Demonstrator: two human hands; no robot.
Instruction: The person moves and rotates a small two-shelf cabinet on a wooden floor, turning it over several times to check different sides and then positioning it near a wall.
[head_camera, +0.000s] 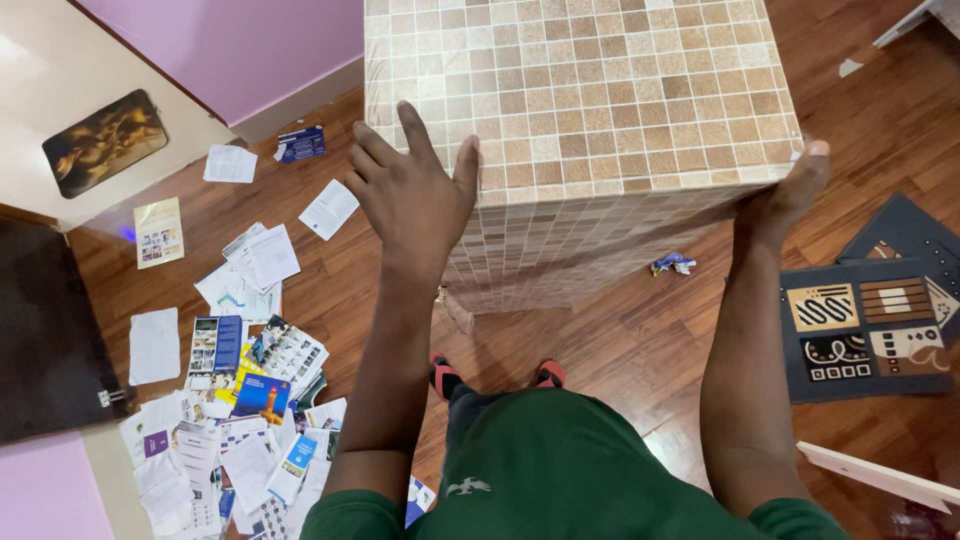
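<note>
A tall box-like piece covered in beige and brown mosaic-tile pattern (590, 90) stands on the wooden floor in front of me. My left hand (410, 190) lies flat against its near left corner, fingers spread and pointing up. On the right, my right hand (795, 185) hooks over the near right corner, thumb on the top edge. Both hands press on the piece from opposite sides. My feet in red-edged sandals (490, 375) show just below its base.
Several loose papers, leaflets and booklets (240, 380) are scattered over the wooden floor at the left. A patterned dark mat (870, 325) lies at the right. A small crumpled wrapper (672, 264) lies by the piece's base. A pink wall runs along the back left.
</note>
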